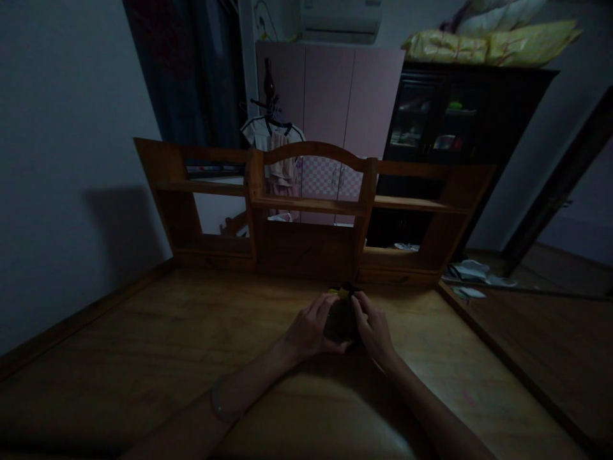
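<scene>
Worktop [191, 338] lies below as we grasp a dark object [340, 322] between our left hand [308, 327], wrapped around its left side and near edge, and our right hand [376, 326], closed on its right side, presumably to steady it. A yellow strip [343, 293] shows at its far end. Whether the object touches the worktop, we cannot tell.

Beneath a dark object [340, 321], the wooden tabletop [167, 345] carries a shelf unit [309, 206] along its far edge.
</scene>
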